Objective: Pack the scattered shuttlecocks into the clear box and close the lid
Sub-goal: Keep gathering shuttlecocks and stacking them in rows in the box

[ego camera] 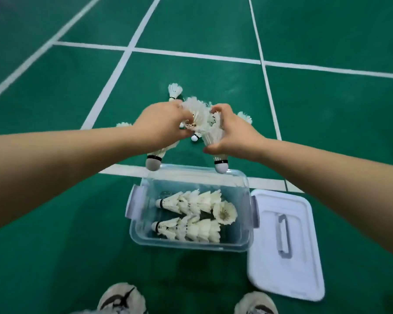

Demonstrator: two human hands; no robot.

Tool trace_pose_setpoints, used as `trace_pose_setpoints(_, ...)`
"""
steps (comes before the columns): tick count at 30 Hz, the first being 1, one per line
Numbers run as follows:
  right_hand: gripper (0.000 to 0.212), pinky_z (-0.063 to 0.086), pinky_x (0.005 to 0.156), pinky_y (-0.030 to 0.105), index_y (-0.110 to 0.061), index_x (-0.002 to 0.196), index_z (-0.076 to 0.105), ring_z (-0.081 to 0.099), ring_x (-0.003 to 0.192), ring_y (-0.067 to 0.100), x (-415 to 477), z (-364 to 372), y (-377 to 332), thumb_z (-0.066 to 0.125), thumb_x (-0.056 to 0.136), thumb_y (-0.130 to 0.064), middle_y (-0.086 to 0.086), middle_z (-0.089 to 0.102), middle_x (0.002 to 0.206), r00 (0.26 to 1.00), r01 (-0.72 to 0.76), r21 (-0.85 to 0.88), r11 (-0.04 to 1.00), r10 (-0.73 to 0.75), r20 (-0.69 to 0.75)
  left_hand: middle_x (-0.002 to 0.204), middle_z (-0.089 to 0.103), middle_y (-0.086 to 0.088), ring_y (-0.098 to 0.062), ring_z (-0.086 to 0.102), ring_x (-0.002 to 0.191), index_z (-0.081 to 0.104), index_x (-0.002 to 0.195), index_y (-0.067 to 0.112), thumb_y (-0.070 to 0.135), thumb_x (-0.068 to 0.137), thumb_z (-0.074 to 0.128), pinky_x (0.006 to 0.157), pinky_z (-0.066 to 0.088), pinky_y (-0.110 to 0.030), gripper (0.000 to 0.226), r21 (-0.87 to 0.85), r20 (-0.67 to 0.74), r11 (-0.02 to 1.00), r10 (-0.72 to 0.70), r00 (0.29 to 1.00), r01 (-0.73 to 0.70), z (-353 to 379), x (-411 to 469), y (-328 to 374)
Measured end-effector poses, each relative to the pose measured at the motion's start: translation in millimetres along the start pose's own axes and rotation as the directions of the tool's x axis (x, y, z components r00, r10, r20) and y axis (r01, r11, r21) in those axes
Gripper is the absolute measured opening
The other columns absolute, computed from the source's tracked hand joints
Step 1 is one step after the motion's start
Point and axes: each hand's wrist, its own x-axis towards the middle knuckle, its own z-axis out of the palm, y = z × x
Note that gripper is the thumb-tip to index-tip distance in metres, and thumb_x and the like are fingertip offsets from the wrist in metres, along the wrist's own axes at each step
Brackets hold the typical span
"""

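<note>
Both hands were out in front over the green court floor [327, 114], close together and each closed on shuttlecocks. The left hand [161, 126] gripped a nested stack of shuttlecocks [160, 152] whose cork tip hung down below the palm, just above the far rim of the clear box [191, 242]. The right hand [233, 134] was clamped on a second stack [216, 143], its cork tip also pointing down at the far rim. Between the fingers of the two hands a bunch of white feathers [196, 107] stuck up.

Beyond the hands, a few loose shuttlecocks [175, 90] lay on the floor, partly hidden by the knuckles. Below the hands, the box stood open, with two rows of nested shuttlecocks [191, 203] lying on their sides inside and one more at their right end showing its open feather cone. The white lid [304, 257] lay flat on the floor, touching the box under the right forearm. Two shoes [120, 300] showed at the near edge.
</note>
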Motion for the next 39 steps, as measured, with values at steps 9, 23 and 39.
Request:
trace_pose_setpoints(9, 0.093, 0.044, 0.093, 0.028, -0.019, 0.141, 0.021, 0.052, 0.102, 0.019, -55.1, 25.1, -18.2, 0.080, 0.070, -0.031, 0.004, 0.052, 0.124, 0.973, -0.046, 0.041, 0.998, 0.035, 0.229, 0.120, 0.046, -0.009, -0.031, 0.055, 0.099, 0.057, 0.115, 0.020, 0.040, 0.082, 0.062, 0.073, 0.045, -0.037, 0.039, 0.218, 0.165, 0.974, 0.023, 0.986, -0.059, 10.7, -65.5, 20.7)
trace_pose_setpoints(23, 0.092, 0.043, 0.072, 0.010, -0.025, 0.142, 0.021, 0.053, 0.104, 0.012, -55.8, 62.0, 8.6, 0.080, 0.071, -0.025, -0.003, 0.052, 0.122, 0.932, -0.163, 0.251, 0.954, 0.066, 0.357, 0.106, 0.052, -0.013, -0.033, 0.055, 0.083, 0.063, 0.094, 0.014, 0.027, 0.084, 0.057, 0.059, 0.032, -0.031, 0.018, 0.073, 0.145, 0.996, 0.042, 0.989, -0.053, 60.8, -79.4, 22.0)
trace_pose_setpoints(39, 0.030, 0.042, 0.087, 0.027, -0.016, 0.098, 0.064, 0.051, 0.102, 0.023, -48.2, 91.9, 63.5, 0.077, 0.074, -0.029, 0.008, 0.047, 0.123, 0.927, 0.059, -0.156, 0.986, 0.004, 0.375, 0.105, 0.054, -0.012, -0.034, 0.057, 0.084, 0.064, 0.095, 0.015, 0.031, 0.086, 0.056, 0.062, 0.037, -0.031, 0.019, 0.024, 0.136, 0.998, -0.054, 0.989, 0.051, 78.0, -80.6, 1.2)
